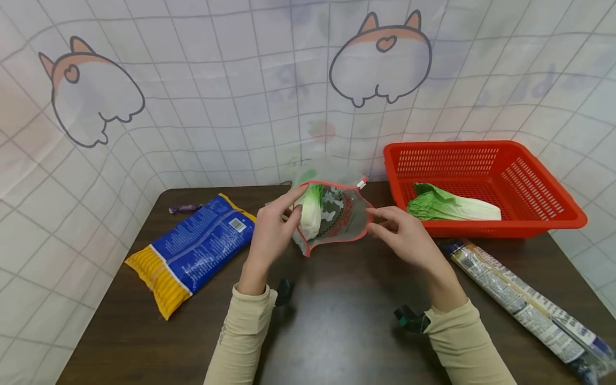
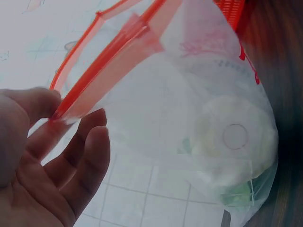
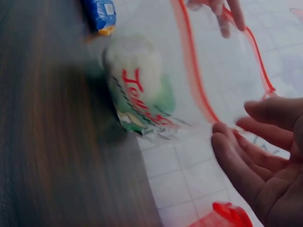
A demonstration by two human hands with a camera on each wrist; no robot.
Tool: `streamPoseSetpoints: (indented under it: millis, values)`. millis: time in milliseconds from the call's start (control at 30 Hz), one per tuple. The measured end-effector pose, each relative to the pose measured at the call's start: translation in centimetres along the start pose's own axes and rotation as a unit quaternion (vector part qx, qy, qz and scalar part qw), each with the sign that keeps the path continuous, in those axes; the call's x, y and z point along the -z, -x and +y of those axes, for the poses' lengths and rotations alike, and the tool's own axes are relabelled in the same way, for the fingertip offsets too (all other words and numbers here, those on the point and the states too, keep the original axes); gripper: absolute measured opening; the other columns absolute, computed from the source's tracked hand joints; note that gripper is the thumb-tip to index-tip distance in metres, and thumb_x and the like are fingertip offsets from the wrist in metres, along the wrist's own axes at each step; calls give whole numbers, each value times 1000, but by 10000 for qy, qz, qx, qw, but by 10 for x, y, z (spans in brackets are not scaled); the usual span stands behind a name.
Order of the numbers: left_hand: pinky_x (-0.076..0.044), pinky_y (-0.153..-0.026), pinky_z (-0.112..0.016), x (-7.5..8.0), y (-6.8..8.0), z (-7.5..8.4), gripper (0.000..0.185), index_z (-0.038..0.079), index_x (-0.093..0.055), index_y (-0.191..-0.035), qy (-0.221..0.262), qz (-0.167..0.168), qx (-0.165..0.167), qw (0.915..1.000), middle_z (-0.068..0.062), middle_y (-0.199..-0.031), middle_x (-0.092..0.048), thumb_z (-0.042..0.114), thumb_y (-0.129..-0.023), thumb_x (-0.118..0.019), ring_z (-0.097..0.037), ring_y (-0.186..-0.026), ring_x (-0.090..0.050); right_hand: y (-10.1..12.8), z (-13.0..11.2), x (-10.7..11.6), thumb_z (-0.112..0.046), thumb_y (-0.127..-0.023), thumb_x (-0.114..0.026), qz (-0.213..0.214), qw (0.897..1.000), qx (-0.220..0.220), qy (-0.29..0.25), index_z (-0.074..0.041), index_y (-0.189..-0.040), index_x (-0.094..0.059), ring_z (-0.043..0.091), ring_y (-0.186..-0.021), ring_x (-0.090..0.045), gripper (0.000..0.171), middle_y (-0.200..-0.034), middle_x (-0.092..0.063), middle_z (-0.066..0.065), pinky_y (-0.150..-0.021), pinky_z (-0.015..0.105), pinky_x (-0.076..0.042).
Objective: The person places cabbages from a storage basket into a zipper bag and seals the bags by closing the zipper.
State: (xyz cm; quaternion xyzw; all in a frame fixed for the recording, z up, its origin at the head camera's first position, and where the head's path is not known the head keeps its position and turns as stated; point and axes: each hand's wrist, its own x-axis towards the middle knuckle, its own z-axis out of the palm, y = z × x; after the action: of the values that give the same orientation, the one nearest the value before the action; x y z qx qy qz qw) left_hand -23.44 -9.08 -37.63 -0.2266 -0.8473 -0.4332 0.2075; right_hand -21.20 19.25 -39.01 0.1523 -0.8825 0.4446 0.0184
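A clear zip bag (image 1: 344,227) with red zip edges stands with its mouth held apart between both hands. Inside it is a pale-stemmed, green-leaved cabbage (image 1: 312,214), its round white base (image 2: 235,137) showing through the plastic in the left wrist view. My left hand (image 1: 272,230) pinches the bag's left rim between thumb and index finger, the other fingers loosely bent. At the right rim, my right hand (image 1: 406,235) holds the red edge with its fingertips. A white and red slider (image 1: 362,183) sits at the back of the mouth.
A red plastic basket (image 1: 481,229) at the back right holds another leafy cabbage (image 1: 454,206). In front of it lies a long printed packet (image 1: 524,307). On the left are a blue and yellow packet (image 1: 199,248) and a small purple wrapper (image 1: 184,208). A patterned curtain (image 1: 231,107) hangs behind.
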Motion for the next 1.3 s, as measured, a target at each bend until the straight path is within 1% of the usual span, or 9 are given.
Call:
streamPoseSetpoints:
  millis: [67,167,433,633,767,867,1000,1100,1300]
  values:
    - [-37,-44,-27,0,-1,1,43,21,-61,-136,-71,-125,-82,9999,-3,-89,-68,6,-96,-57,-14,-69,-63,1,0,5,-25,-97,-64,-113,9998,83,126,-11,-127,-66,21,-96,-66,34,-121,-61,6,-79,38,-53]
    - [-34,-44,-26,1,-1,2,44,22,-59,-138,-182,-342,-119,9992,0,-66,-54,6,-96,-57,-12,-63,-59,4,2,17,-28,-97,-63,-147,9991,218,346,-14,-121,-70,19,-99,-63,29,-118,-65,4,-81,39,-52]
    - [-31,-43,-25,5,0,3,47,22,-55,-142,-312,-830,-292,9956,6,-60,-50,9,-97,-60,-9,-52,-46,16,6,69,-32,-97,-61,152,9990,-294,292,-13,-130,-63,25,-109,-61,37,-124,-63,9,-82,30,-49]
    - [-30,-45,-25,11,-1,1,48,23,-55,-142,-513,-937,-387,9935,4,-55,-46,7,-97,-57,-10,-48,-41,-1,22,122,-39,-97,-59,73,9915,-435,1228,-14,-128,-65,25,-109,-57,40,-125,-63,10,-81,24,-45]
    - [-31,-45,-26,11,0,-1,48,24,-54,-143,-546,-961,-380,9931,4,-57,-50,8,-97,-58,-10,-49,-43,-12,44,156,-39,-98,-58,-244,9863,-758,1443,-9,-129,-63,30,-111,-55,44,-127,-61,16,-76,21,-46]
    - [-32,-45,-26,9,1,-2,48,22,-53,-143,-475,-958,-362,9936,1,-67,-60,10,-98,-59,-10,-53,-48,-17,61,176,-37,-99,-58,-532,9832,-961,1459,-4,-133,-59,35,-116,-52,48,-133,-55,21,-85,33,-49]
    - [-36,-46,-27,6,4,-2,47,20,-54,-143,-392,-928,-293,9945,-5,-84,-70,11,-97,-61,-10,-63,-58,-21,80,193,-36,-99,-58,-1013,9797,-1070,1357,-4,-139,-53,39,-123,-46,51,-139,-48,21,-95,58,-41]
    - [-37,-46,-27,5,5,-2,47,22,-54,-143,-419,-909,-244,9947,-6,-88,-71,12,-97,-61,-11,-67,-61,-22,90,199,-35,-99,-59,-1316,9776,-1097,1225,-7,-140,-53,37,-125,-43,50,-141,-48,19,-97,62,-39]
    - [-36,-44,-27,2,6,-2,48,22,-52,-144,-344,-940,-190,9948,-4,-82,-69,12,-98,-60,-14,-58,-56,-23,108,205,-30,-98,-59,-2008,9676,-1268,862,-7,-139,-55,40,-131,-35,47,-144,-46,20,-98,67,-33]
